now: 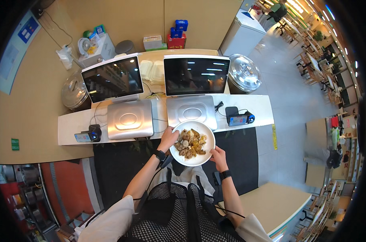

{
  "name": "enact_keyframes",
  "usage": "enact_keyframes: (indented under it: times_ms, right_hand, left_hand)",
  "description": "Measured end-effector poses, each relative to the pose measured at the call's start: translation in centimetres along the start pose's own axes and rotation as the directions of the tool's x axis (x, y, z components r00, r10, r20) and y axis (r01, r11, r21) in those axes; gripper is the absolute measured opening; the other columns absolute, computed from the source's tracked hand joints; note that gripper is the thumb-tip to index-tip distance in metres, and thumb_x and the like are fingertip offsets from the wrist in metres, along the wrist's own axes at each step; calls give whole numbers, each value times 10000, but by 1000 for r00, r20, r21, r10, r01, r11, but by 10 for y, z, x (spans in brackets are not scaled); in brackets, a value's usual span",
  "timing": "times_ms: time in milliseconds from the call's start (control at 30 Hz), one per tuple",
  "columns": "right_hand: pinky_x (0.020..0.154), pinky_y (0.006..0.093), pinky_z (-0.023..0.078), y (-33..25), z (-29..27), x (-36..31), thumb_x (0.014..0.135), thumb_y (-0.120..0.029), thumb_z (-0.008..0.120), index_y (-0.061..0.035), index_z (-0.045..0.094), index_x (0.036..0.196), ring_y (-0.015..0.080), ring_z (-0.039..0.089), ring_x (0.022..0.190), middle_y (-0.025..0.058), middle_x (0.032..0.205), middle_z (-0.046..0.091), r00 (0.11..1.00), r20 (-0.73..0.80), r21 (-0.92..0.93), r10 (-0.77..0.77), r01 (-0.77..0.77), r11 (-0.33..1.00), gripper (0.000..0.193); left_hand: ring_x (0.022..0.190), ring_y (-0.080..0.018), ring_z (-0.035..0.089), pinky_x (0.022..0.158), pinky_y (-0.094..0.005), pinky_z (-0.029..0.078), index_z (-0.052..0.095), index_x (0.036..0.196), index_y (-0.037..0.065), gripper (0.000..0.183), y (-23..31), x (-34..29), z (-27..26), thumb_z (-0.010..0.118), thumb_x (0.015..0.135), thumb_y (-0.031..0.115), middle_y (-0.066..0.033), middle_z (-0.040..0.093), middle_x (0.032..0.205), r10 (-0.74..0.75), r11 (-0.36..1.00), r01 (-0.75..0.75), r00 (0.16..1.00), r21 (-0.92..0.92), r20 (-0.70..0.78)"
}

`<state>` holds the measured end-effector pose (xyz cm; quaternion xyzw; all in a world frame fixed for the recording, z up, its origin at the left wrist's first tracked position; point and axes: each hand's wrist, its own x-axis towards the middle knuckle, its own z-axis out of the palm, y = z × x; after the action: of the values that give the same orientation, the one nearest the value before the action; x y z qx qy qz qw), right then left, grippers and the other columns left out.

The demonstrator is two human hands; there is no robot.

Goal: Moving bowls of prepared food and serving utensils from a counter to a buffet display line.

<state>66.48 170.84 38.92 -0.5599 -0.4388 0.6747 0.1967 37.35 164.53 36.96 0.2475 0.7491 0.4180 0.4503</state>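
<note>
A round white plate (207,155) of cooked food, brown and yellowish pieces (191,144), is held level in front of my body. My left hand (169,138) grips its left rim, fingers partly hidden under it. On the lower right rim my right hand (219,157) pinches the edge. The plate's far rim overlaps the near edge of a silver scale-like platform (193,105) on the counter; whether it touches is not clear. A similar silver platform (130,119) lies to the left.
Two black screens (197,76) stand behind the platforms on the white counter (255,107). Small payment devices (240,118) sit at both ends. Lidded metal pots (245,73) flank the screens, with pale takeaway boxes (152,71) between. A beige table (267,207) is at my right.
</note>
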Motion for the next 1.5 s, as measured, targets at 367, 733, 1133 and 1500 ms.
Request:
enact_keyframes:
  times_ms: [367, 733, 1133, 1500]
  right_hand:
    - [643, 309, 591, 14, 16, 146, 894, -74, 613, 18, 611, 1323, 171, 710, 781, 118, 987, 731, 980, 198, -39, 25, -18, 999, 439]
    - [628, 262, 526, -13, -9, 238, 884, -41, 651, 50, 600, 1314, 132, 680, 757, 116, 940, 730, 958, 235, -173, -163, 206, 963, 443]
    - [734, 406, 633, 116, -148, 82, 980, -271, 576, -10, 628, 1208, 291, 740, 854, 147, 1004, 713, 919, 11, 55, 395, -395, 917, 350]
    - [646, 438, 538, 324, -181, -110, 974, -154, 474, -17, 660, 967, 299, 675, 780, 170, 909, 682, 879, 98, -622, 467, -312, 718, 231]
  left_hand:
    - [1061, -290, 629, 901, -371, 500, 520, 1268, -112, 578, -83, 68, 5, 602, 820, 244, -234, 630, 1166, -71, 993, 51, 979, -105, -190]
    - [983, -261, 641, 887, -370, 505, 541, 1219, -42, 428, -62, 113, 30, 599, 921, 260, -168, 647, 1081, -122, 975, 73, 966, -209, -229]
    - [805, -244, 698, 685, -360, 591, 519, 1223, 33, 349, -225, -55, -40, 542, 1021, 316, -153, 651, 1071, -356, 922, 334, 930, -194, -91]
    - [767, -291, 693, 722, -446, 588, 629, 1022, -30, 365, -352, -320, -100, 527, 952, 314, -165, 696, 927, -845, 526, 767, 522, -369, -118]
